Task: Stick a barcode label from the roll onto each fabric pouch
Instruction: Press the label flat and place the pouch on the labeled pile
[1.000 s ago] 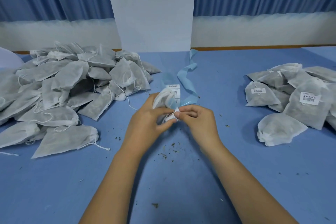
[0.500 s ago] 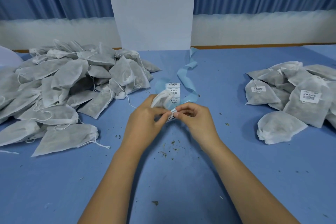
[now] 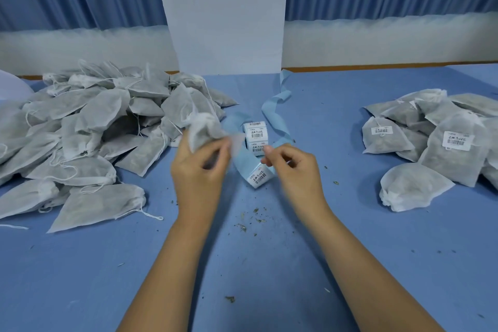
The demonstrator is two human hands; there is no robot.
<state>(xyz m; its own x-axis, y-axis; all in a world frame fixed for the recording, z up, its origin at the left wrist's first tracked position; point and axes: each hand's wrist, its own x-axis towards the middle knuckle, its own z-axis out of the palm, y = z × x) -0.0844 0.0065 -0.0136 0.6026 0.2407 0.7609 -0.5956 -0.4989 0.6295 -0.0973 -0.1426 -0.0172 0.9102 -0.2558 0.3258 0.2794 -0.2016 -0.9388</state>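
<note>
**A:** What is lying on the blue table (image 3: 350, 264)?
**B:** A big heap of pouches (image 3: 89, 127) is sitting at the far left, and a smaller labelled pile (image 3: 444, 140) at the right.
**A:** And the label strip (image 3: 256, 140)?
**B:** It is lying mid-table between the hands, its blue backing curling away.
**A:** The hands?
**B:** The left hand (image 3: 199, 170) is gripping one pouch (image 3: 200, 129), lifting it just left of the strip. The right hand (image 3: 293, 172) is curling its fingers beside the strip. It is too blurred to tell whether it is pinching a label.
</note>
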